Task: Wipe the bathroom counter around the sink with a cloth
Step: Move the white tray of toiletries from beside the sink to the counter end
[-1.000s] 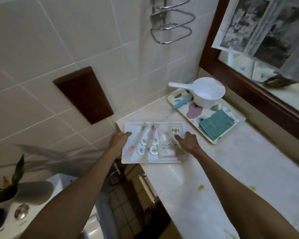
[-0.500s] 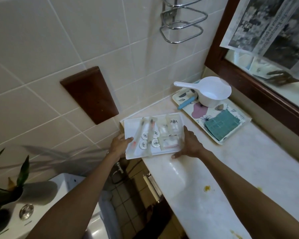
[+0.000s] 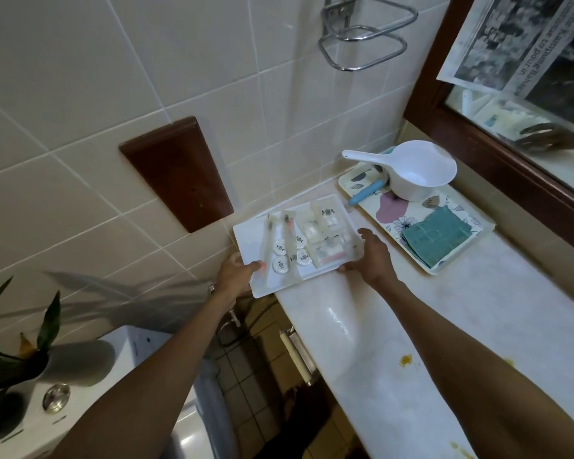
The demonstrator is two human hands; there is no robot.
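A white tray (image 3: 249,236) with wrapped toothbrushes, small round caps and sachets is at the left end of the pale marble counter (image 3: 478,326), tilted and partly over the counter's edge. My left hand (image 3: 236,276) grips its near-left corner. My right hand (image 3: 371,256) holds its right side. A folded teal cloth (image 3: 436,235) lies on a flowered tray (image 3: 362,175) to the right, apart from both hands. Yellow stains (image 3: 405,360) mark the counter near my right forearm.
A white plastic dipper (image 3: 418,170) and a blue tube (image 3: 367,192) sit on the flowered tray. A wood-framed mirror (image 3: 511,150) runs along the back right. A toilet cistern (image 3: 80,409) with a potted plant (image 3: 10,352) stands lower left. A chrome rack (image 3: 365,38) hangs on the tiled wall.
Both hands have closed on the white tray's sides, and the tray has come up off the counter and tilted, moving slightly toward the wall.
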